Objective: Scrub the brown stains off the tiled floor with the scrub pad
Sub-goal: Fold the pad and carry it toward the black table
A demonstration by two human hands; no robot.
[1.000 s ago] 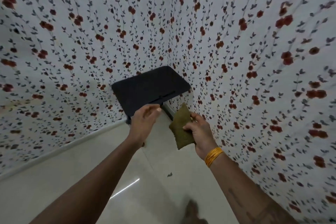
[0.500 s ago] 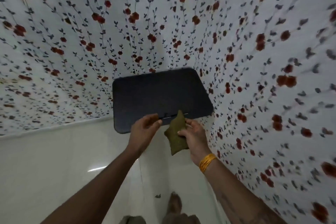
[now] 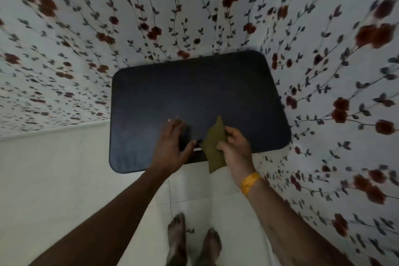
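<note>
Since a second ago I have closed in on the dark table (image 3: 194, 97); left hand (image 3: 170, 147) now rests on it, fingers spread. Right hand (image 3: 235, 147) pinches the scrub pad (image 3: 212, 147) at 6 o'clock of the tabletop — scrubbing not begun. Tiled floor (image 3: 64, 179) below; floral curtain (image 3: 194, 6) surrounds.

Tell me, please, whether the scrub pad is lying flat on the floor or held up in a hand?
Held up. The right hand pinches the scrub pad by its edge, and it hangs nearly upright above the floor, in front of the dark board.
</note>
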